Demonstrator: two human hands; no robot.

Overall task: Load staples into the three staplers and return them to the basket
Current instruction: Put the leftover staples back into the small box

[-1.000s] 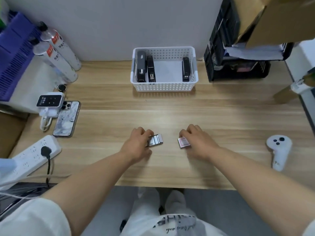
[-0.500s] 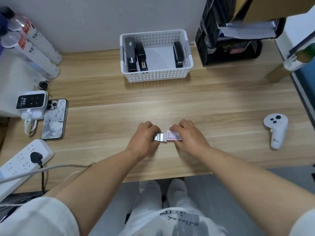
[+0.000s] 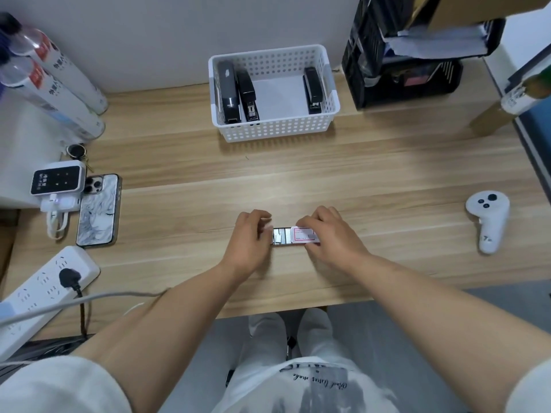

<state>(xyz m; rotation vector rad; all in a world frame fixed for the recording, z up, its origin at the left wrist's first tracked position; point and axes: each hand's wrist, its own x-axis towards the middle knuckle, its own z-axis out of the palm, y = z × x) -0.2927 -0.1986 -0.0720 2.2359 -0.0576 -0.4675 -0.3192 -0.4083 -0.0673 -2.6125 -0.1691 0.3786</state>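
Box (image 3: pixel 304 234) print red, unreadable

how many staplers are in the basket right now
3, all lying in the white basket: a grey stapler along its left wall, a black stapler right beside it, and another black stapler along the right wall. None seem hidden.

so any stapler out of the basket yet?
No, all three staplers lie inside the white basket, and both hands hold the staple box.
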